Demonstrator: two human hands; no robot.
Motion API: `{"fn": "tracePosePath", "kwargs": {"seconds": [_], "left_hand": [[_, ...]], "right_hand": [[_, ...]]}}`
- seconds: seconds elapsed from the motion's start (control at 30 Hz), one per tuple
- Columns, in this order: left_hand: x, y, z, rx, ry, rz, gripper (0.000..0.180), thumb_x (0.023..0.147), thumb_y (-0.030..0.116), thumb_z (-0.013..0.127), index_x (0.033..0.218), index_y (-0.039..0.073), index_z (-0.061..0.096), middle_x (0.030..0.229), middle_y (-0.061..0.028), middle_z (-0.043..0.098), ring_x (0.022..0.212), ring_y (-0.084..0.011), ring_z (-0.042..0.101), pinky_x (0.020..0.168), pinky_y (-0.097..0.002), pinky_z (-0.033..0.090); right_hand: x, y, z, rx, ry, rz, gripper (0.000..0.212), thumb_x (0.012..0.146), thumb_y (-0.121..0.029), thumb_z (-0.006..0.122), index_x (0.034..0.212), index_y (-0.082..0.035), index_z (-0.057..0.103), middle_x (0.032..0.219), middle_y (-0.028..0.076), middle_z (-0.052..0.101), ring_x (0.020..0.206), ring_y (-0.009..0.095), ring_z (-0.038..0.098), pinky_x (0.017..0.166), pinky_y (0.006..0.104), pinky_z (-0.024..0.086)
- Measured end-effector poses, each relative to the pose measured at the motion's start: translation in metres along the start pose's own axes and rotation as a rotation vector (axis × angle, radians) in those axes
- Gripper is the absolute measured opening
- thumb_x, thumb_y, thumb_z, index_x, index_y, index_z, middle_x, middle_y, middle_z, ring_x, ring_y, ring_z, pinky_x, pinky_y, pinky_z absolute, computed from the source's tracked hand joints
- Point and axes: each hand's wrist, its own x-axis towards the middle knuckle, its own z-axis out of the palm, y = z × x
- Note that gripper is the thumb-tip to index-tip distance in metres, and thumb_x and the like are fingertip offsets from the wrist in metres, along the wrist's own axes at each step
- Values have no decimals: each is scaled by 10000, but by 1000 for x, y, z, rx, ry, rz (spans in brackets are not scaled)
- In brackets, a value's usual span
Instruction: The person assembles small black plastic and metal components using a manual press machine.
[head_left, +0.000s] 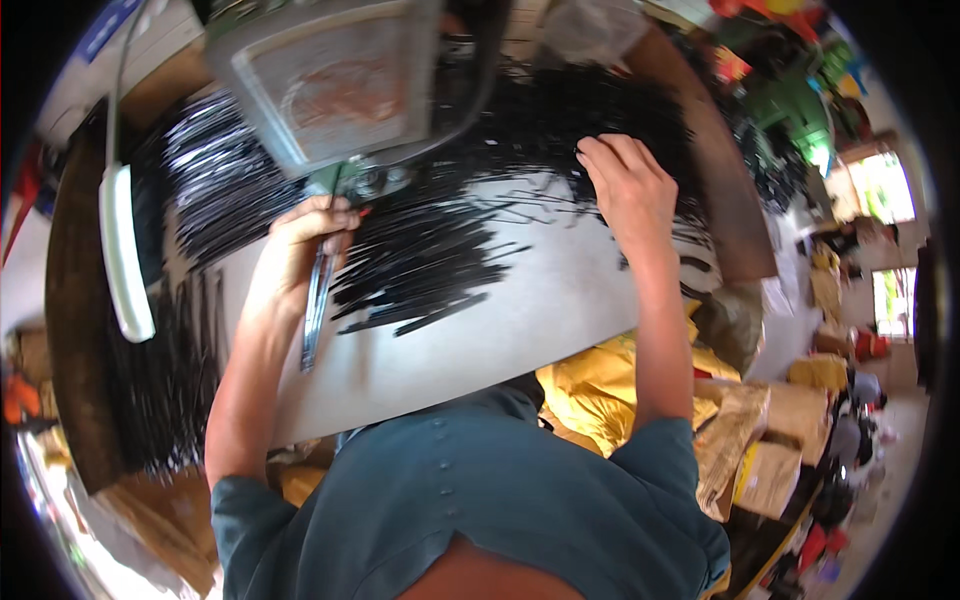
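Observation:
Just under the head of a grey-green machine (335, 90), my left hand (308, 228) is closed around a few thin, glossy dark strips (317, 310). Their ends hang below my fist, and a small red spot shows beside my fingers. Over the right part of the table, my right hand (632, 190) reaches to the edge of a big heap of black strips (620, 105). Its fingers are bent and pressed together; what they pinch, if anything, is hidden. Between both hands, a loose fan of black strips (420, 265) lies on the grey tabletop (400, 370).
Shiny bundled strips (220, 165) fill the back left, and more strips (160, 370) lie along the left side. Brown raised boards (715, 150) border the table. A white lamp (126, 250) hangs at left. Yellow sacks (595, 390) and cardboard (765, 480) sit at the right front.

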Motion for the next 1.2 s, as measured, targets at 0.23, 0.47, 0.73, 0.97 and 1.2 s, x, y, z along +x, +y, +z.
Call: {"fn": "tracePosePath", "kwargs": {"seconds": [0.23,0.47,0.73,0.97,1.2], "left_hand": [[-10,-2,1,294,100,123,46,716,41,566,719,0,547,604,-47,549,371,-47,368,341,-172,273],[-16,-3,3,367,118,201,62,699,26,587,738,-4,549,598,-59,553,374,-54,385,349,-177,267],[-16,-3,2,356,101,174,69,709,38,585,767,59,553,590,-13,549,388,-15,360,359,-147,234],[-14,-1,2,366,96,182,76,705,28,583,766,62,554,586,-14,550,390,-12,364,361,-145,235],[-16,-4,3,360,104,194,74,705,24,583,764,60,557,584,-21,554,388,-14,369,356,-148,237]], "right_hand": [[16,-87,37,876,-309,303,174,747,-189,594,851,-49,587,616,54,572,532,137,550,492,240,422],[37,-119,55,1476,-575,739,218,782,-152,562,837,59,570,571,16,513,505,58,450,456,203,361],[40,-121,55,1665,-655,902,184,783,-132,556,810,48,577,536,-6,461,446,34,379,376,159,282],[43,-122,56,1667,-645,892,180,782,-129,556,814,47,579,531,-9,457,441,29,373,371,154,277],[40,-121,54,1681,-649,884,177,783,-128,557,817,44,581,529,-11,458,435,26,369,361,159,268]]}}
